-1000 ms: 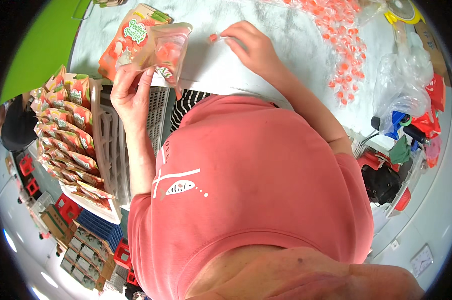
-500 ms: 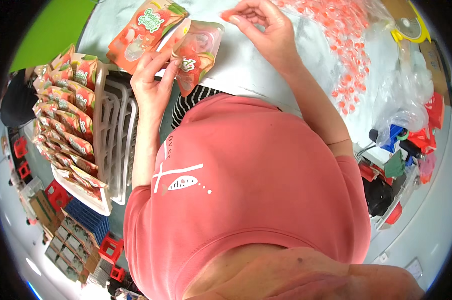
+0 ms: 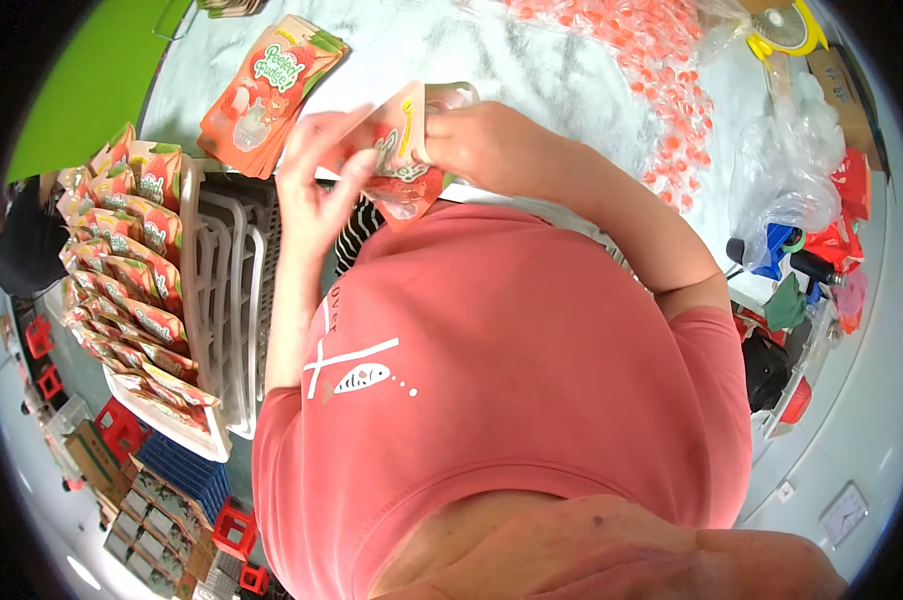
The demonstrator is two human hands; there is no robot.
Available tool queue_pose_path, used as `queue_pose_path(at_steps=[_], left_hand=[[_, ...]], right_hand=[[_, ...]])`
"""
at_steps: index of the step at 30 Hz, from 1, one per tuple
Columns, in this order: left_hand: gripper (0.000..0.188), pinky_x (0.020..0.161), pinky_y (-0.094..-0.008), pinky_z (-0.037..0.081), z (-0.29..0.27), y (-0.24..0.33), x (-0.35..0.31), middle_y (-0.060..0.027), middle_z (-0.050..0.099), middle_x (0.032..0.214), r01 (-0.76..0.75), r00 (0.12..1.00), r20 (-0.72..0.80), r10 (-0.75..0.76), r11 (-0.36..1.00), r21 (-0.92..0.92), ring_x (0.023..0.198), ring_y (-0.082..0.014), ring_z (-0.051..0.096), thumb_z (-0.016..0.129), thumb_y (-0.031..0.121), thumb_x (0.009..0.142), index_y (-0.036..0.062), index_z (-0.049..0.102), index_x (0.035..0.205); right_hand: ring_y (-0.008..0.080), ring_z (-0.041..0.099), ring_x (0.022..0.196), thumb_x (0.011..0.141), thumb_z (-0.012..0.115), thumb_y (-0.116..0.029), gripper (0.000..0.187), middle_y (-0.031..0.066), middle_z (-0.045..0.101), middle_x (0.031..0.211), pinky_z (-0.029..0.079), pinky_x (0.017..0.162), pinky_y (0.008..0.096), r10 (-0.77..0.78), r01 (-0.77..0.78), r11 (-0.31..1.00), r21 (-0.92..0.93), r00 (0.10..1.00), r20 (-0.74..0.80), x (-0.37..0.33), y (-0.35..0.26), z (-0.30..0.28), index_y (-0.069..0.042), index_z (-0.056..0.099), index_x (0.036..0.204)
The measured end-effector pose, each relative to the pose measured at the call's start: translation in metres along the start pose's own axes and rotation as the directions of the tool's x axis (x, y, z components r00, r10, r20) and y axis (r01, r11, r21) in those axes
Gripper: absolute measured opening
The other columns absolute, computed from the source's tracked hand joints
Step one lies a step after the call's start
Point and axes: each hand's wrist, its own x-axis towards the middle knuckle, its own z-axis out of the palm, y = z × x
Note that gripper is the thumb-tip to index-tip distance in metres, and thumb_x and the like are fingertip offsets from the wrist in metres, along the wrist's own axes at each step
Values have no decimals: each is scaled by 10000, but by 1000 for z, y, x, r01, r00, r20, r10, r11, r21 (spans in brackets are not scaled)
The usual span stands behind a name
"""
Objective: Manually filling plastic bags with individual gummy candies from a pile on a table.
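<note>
In front of my chest, a red and beige printed pouch (image 3: pixel 403 185) is tilted with its clear part toward the top right. My left hand (image 3: pixel 311 165), somewhat blurred, grips its left side between thumb and fingers. At the pouch's upper right side is my right hand (image 3: pixel 486 148), its fingers bent and their tips hidden by the pouch panel. Whether those fingers hold anything does not show. A stack of flat matching pouches (image 3: pixel 271 95) lies on the table just beyond my left hand.
Small wrapped red sweets (image 3: pixel 661 80) spread across the table's far right. To the left, a white crate (image 3: pixel 196 440) holds rows of filled pouches (image 3: pixel 141 250), beside stacked white crates (image 3: pixel 233 300). Clear plastic bags (image 3: pixel 796 160) and a yellow-rimmed round object (image 3: pixel 786 30) are at the right.
My right hand has come down and left from above the table to the pouch, and the red sweet in its fingertips is out of sight. The pouch has turned and shifted toward me.
</note>
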Motion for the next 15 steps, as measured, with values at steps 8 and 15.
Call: queue_pose_path(at_steps=[8,15], left_hand=[[300,884,-272,525,-3,-22,-3,-48,723,1014,539,824,373,-427,794,-281,960,-103,647,596,181,1035,4,666,1266],[259,935,-298,513,22,25,4,-113,719,1153,237,916,384,-119,931,-276,1064,-157,650,572,113,1029,-17,685,1223]], right_hand=[[303,628,953,895,599,-100,225,104,628,1060,531,794,409,12,-8,1000,25,990,-142,-3,-24,1,-34,645,1104],[328,651,962,886,606,-130,215,177,655,908,532,839,422,162,-344,931,124,692,703,15,-43,-35,27,633,1031]])
